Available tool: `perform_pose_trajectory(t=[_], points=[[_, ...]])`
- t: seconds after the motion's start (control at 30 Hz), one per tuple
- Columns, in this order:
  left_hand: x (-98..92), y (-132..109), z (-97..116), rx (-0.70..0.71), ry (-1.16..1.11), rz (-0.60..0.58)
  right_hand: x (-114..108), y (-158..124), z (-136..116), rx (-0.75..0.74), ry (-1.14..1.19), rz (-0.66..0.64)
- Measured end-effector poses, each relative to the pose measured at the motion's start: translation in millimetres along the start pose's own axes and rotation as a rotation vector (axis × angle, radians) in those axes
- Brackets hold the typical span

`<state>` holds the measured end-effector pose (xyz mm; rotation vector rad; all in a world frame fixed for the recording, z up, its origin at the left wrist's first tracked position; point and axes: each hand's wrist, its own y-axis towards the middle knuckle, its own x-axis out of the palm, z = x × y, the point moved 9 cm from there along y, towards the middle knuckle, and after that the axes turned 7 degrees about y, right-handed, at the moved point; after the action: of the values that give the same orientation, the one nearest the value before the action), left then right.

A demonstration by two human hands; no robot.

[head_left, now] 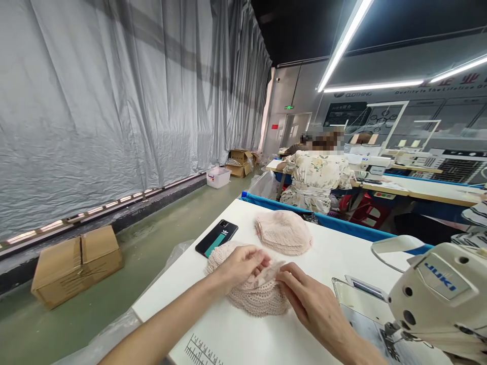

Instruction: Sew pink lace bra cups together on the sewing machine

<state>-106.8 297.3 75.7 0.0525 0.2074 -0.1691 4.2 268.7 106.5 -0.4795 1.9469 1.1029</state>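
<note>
A stack of pale pink lace fabric pieces with scalloped, openwork edges lies on the white sewing table. My left hand rests over the stack's upper part, its fingers curled in on a thin pink fabric piece. At the right end of that piece, my right hand pinches the edge between thumb and fingers. Just beyond my hands sits a second pile of pink fabric pieces, laid flat. The fingertips of my left hand are partly hidden by its own curled fingers.
A black phone lies left of the stack. On the right stands a JUKI sewing machine. A blue cloth trough runs along the table's far edge. Ahead sits a person in a floral top. A cardboard box is on the floor.
</note>
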Motion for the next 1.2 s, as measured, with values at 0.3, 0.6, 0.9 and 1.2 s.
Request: perform_pose_trajectory(t=[0.3,0.6,0.9,1.2], points=[[-1.1,-16.1,28.0,0.165,0.496,0.169,-2.8,15.8,2.0,-0.011,0.178,0.048],[-5.9,-38.8,77.1,0.251,0.689,0.11,-48.3,25.3,-20.2,-0.053,0.279,0.057],[6.6,-17.7,68.1,0.267,0.878,0.123,-20.5,18.0,5.8,0.086,0.267,-0.036],[-16.2,1.5,134.2,0.392,1.013,0.187,-63.7,65.3,2.6,0.046,0.191,0.106]])
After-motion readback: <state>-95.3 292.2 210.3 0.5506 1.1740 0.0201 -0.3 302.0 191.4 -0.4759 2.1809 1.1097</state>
